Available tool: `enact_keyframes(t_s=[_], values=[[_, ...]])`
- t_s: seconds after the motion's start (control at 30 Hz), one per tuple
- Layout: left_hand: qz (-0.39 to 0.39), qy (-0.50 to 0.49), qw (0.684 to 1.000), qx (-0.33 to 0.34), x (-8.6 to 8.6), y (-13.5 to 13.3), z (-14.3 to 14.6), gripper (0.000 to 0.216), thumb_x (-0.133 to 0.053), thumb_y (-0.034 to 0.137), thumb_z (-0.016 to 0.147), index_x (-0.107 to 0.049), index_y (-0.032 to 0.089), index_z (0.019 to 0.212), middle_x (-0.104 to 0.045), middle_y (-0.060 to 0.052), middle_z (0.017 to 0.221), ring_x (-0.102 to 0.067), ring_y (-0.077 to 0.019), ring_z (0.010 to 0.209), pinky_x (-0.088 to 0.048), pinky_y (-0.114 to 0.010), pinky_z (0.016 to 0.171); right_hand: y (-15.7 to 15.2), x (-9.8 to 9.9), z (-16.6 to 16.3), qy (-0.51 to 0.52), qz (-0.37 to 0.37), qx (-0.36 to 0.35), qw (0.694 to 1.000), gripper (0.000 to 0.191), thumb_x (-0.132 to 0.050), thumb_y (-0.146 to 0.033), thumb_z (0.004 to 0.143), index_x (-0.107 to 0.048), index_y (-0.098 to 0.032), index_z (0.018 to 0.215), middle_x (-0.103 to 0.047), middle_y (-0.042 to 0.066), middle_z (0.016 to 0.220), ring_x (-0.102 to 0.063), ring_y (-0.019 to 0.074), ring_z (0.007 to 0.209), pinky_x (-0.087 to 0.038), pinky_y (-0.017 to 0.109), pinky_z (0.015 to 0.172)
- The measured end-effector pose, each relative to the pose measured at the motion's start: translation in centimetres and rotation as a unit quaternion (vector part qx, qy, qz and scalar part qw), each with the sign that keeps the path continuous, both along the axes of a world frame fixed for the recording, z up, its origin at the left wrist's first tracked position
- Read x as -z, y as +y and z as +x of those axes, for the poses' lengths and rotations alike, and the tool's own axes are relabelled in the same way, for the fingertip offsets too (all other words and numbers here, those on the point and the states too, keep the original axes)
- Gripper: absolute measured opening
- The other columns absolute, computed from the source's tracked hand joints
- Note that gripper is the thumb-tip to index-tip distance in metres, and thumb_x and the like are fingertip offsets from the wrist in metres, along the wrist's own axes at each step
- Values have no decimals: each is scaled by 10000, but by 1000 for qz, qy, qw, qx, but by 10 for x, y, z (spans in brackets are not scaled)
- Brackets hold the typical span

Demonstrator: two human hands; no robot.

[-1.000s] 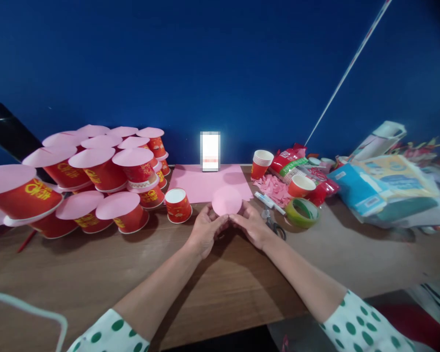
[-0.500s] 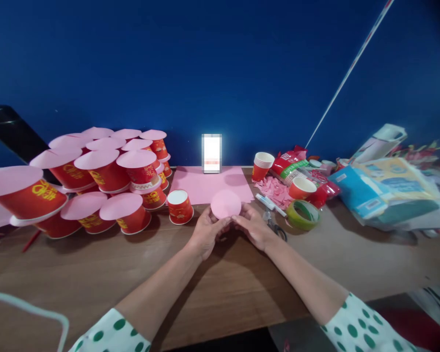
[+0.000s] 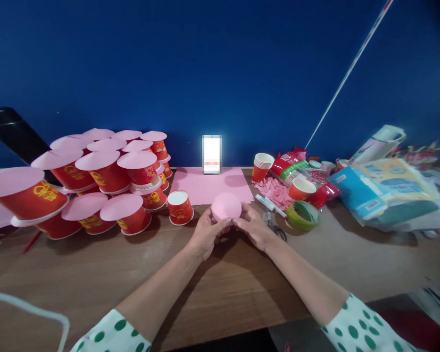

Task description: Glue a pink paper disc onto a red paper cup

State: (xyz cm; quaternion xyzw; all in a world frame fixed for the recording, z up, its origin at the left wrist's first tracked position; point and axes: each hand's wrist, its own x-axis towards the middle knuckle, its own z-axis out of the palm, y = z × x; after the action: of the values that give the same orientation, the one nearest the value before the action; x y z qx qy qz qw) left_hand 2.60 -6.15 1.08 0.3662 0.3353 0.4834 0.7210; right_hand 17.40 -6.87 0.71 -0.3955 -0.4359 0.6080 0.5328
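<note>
Both hands hold a round pink paper disc above the wooden table. My left hand grips its left and lower edge, thumb on top near the bottom rim. My right hand pinches the right and lower edge, its thumb close to the left one. The fingers under the disc are partly hidden. An upturned red paper cup stands just left of my left hand, its white base facing up. Behind the disc lie pink paper sheets. Scissors rest beside my right hand.
Several upturned red cups with pink paper cones are stacked at left. On the right are pink paper scraps, white pens, green tape, stacked cups and plastic packages. A bright phone leans on the blue wall.
Both hands keep their grip on the paper disc, with hardly any movement. Its surface shading has shifted slightly. The cups and other items stay in place.
</note>
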Motion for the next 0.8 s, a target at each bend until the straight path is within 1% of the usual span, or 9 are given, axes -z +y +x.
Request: enact_keyframes(t_s=[0.13, 0.23, 0.3, 0.4, 0.5, 0.6, 0.7, 0.8], values=[[3, -12, 1000, -8, 1, 1, 1, 541, -813, 201, 633, -526, 143, 1087, -668, -38, 885, -611, -78, 676, -496, -169, 607, -1, -1, -2, -9, 9, -6, 1000, 402, -782, -261, 652, -587, -207, 999, -679, 1, 852, -567, 121, 694, -413, 222, 592], [-2, -14, 1000, -13, -1, 0, 1, 557, -811, 206, 640, -518, 155, 1110, -669, -51, 939, -625, -85, 701, -509, -176, 626, -1, -2, -2, 3, -3, 1, 1000, 424, -794, -232, 629, -599, -210, 1004, -676, -1, 846, -566, 120, 693, -417, 217, 585], [-7, -17, 1000, -17, -3, -1, 1, 602, -809, 230, 648, -493, 174, 1158, -663, -66, 1005, -639, -103, 749, -519, -188, 641, -1, -3, 0, 20, -16, 10, 1000, 426, -798, -218, 616, -608, -214, 998, -670, -9, 822, -553, 109, 657, -415, 211, 566], [-7, -15, 999, -35, -3, -3, 1, 670, -788, 321, 676, -437, 201, 1233, -643, -74, 1048, -645, -128, 789, -534, -217, 654, 0, -4, 3, 47, -33, 25, 998, 389, -795, -213, 612, -618, -214, 958, -641, -33, 738, -510, 85, 579, -402, 201, 537], [16, 1, 998, -55, 1, -3, 2, 589, -715, 433, 736, -465, 194, 1213, -614, -85, 1091, -635, -137, 820, -538, -227, 658, 1, -5, 5, 62, -45, 27, 997, 365, -790, -209, 608, -622, -211, 931, -610, -51, 681, -485, 72, 543, -394, 193, 527], [28, 9, 997, -71, 5, -2, 3, 526, -666, 485, 764, -500, 196, 1170, -589, -88, 1146, -622, -135, 849, -537, -227, 666, 2, -3, 7, 64, -44, 23, 997, 334, -770, -215, 619, -631, -209, 923, -604, -51, 680, -481, 72, 539, -391, 195, 525], [17, 6, 996, -90, 4, -1, 2, 555, -700, 486, 730, -510, 197, 1164, -613, -70, 1094, -618, -124, 811, -526, -221, 651, 1, -2, 9, 44, -35, 10, 998, 282, -740, -229, 648, -647, -202, 913, -629, -37, 713, -491, 80, 544, -398, 207, 535], [0, 0, 997, -83, 0, 0, 0, 595, -776, 413, 668, -520, 187, 1155, -652, -49, 996, -615, -101, 722, -490, -187, 583, -1, -2, 13, 20, -30, -30, 999, 243, -724, -233, 672, -662, -192, 904, -659, -16, 770, -545, 101, 603, -429, 226, 588]])
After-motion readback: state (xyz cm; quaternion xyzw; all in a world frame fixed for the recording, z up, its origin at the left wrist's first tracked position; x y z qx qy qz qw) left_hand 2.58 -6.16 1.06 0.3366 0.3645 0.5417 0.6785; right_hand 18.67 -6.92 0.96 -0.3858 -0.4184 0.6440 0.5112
